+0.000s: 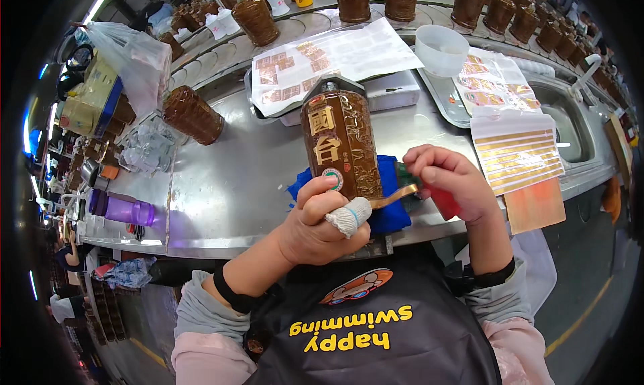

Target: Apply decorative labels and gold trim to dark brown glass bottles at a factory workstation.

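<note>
A brown embossed bottle with raised gold characters stands tilted in front of me on a blue cloth. My left hand grips its lower end, the fingers closed around it. One finger wears a white knitted finger cover, which lies against the bottle by a narrow gold strip. From there the strip runs off to the right, curving up to my right hand. That hand's fingers are curled and pinched at the strip's far end; the exact contact is partly hidden. Something dark green and red shows beneath it.
Behind the bottle, a tray holds a label sheet. Sheets of gold strips, a translucent tub and a sink are to the right. Another brown bottle and a purple cup stand left. Bottles line a conveyor behind.
</note>
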Available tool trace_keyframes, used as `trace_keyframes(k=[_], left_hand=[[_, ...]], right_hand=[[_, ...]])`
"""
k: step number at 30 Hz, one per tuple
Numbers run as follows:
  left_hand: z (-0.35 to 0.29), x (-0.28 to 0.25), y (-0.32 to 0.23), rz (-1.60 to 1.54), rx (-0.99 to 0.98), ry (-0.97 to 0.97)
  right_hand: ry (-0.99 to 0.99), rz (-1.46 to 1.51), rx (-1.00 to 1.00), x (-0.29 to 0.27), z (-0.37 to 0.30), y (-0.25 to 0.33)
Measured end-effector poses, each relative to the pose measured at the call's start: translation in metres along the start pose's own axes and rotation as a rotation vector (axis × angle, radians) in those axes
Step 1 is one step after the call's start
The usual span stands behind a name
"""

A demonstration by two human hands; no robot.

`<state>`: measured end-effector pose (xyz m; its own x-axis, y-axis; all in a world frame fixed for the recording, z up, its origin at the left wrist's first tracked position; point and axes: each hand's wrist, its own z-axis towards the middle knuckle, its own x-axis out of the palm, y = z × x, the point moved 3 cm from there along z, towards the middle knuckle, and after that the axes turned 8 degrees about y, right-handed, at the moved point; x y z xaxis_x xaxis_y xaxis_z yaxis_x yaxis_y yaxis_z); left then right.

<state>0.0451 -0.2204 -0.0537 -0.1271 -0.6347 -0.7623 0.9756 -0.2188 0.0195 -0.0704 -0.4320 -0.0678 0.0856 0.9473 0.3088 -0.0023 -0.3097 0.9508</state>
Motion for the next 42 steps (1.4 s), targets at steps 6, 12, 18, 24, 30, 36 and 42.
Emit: trace_keyframes(k=[6, 12, 18, 24, 30, 36, 42], left_hand=[[0.012, -0.005, -0.002, 0.050, 0.053, 0.058], [0.016, -0.004, -0.005, 0.108, 0.079, 0.082], [0.011, -0.004, -0.005, 0.124, 0.047, 0.068], [0.015, -0.005, -0.006, 0.132, 0.090, 0.046], [0.005, 0.000, -0.006, 0.117, 0.013, 0.044], [0.009, -0.002, -0.007, 0.127, 0.049, 0.042], [0.004, 0.001, -0.007, 0.082, -0.064, 0.059]], right_hand=[[-0.353, -0.166, -0.064, -0.022, -0.015, 0.001], [-0.021, -0.689, -0.274, 0.038, -0.006, 0.009], [-0.127, -0.902, -0.605, 0.056, -0.009, -0.001], [-0.175, -1.179, -0.696, 0.048, -0.018, -0.001], [-0.165, -1.118, -0.705, 0.057, -0.018, 0.006], [-0.214, -0.969, -0.632, 0.052, -0.021, -0.003], [-0.221, -1.053, -0.653, 0.058, -0.014, -0.005]])
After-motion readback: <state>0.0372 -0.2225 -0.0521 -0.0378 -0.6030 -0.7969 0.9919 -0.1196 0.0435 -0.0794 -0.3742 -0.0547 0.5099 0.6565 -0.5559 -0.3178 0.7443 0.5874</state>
